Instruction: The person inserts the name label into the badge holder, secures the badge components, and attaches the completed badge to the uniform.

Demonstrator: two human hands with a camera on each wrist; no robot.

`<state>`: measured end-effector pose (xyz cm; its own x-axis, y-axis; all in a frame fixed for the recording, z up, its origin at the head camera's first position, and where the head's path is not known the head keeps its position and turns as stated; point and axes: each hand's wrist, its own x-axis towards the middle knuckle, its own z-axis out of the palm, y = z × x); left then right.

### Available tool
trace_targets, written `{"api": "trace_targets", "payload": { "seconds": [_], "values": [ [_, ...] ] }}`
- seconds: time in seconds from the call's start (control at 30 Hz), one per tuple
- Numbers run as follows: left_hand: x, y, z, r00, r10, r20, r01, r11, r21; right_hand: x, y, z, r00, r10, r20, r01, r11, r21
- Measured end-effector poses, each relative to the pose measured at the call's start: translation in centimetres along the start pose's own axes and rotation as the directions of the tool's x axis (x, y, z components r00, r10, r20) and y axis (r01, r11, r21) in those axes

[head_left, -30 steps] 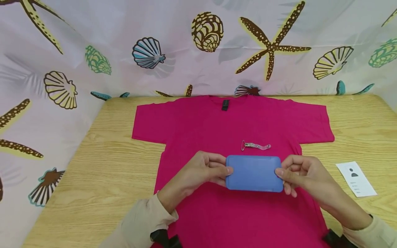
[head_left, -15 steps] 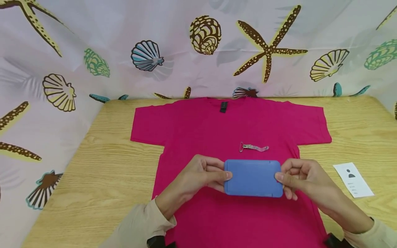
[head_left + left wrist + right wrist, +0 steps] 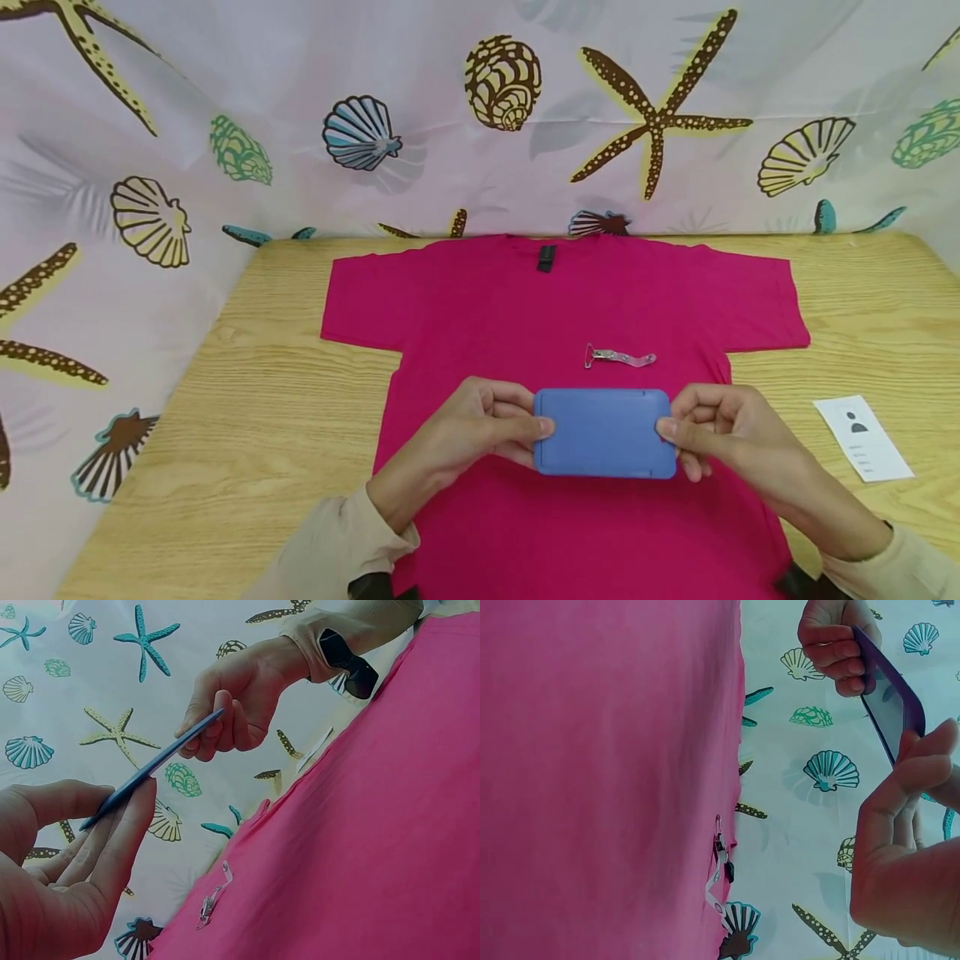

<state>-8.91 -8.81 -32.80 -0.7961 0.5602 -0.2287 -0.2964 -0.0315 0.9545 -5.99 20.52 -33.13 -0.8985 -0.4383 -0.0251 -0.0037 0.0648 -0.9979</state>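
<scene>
A flat blue ID card holder is held level above a magenta T-shirt. My left hand pinches its left end, thumb on the near face and fingers behind. At the opposite end, my right hand pinches it the same way. From the right wrist, the holder shows a raised rim round a paler, see-through-looking face. Edge-on in the left wrist view, the holder looks thin. Just beyond it, a clear badge strap with a metal clip lies on the shirt.
The shirt is spread flat on a wooden table, its black neck label at the far side. A white printed card with a person icon lies to the right. Behind hangs a shell-and-starfish curtain.
Both hands have brought the card holder slightly toward me and a little to the left, keeping their grip. The strap and the printed card stay where they lie.
</scene>
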Motion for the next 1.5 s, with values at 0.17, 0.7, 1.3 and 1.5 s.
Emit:
{"api": "trace_targets", "payload": {
  "seconds": [0.17,0.7,1.3,1.5],
  "values": [
    [-0.04,0.1,0.05,1.0,-0.008,-0.013,0.009,1.0,0.003,0.04,0.01,0.19,1.0,-0.004,-0.002,0.004,1.0,-0.01],
    [0.22,0.04,-0.13,1.0,-0.004,-0.03,0.005,1.0,0.018,0.15,0.11,0.43,0.997,0.051,-0.06,-0.054,0.997,-0.062],
    [0.03,0.09,-0.09,1.0,0.003,-0.002,-0.003,0.998,0.063,0.18,0.08,0.29,1.0,0.018,0.013,-0.017,0.998,-0.055],
    [0.03,0.13,0.03,1.0,0.013,-0.003,-0.013,0.997,0.072,0.08,0.18,0.34,1.0,0.004,0.019,-0.003,0.999,-0.047]
  ]
}}
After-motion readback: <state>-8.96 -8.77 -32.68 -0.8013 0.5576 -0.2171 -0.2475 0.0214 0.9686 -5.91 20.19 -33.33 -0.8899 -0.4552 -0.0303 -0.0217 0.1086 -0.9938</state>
